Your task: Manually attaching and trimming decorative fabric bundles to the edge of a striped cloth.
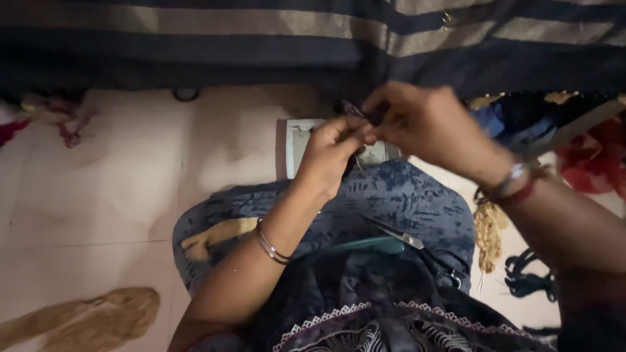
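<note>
My left hand (329, 153) and right hand (424, 124) pinch a dark thread (352, 109) together; it may slip free, and scissors (407, 240) below on my lap could slide off.

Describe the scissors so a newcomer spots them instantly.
Start at the blue patterned cloth over the person's lap, below both hands. The scissors lie on it diagonally, blades pointing up-left, dark handles toward the right. They are the only shiny metal thing there, beside a teal strip.
</note>
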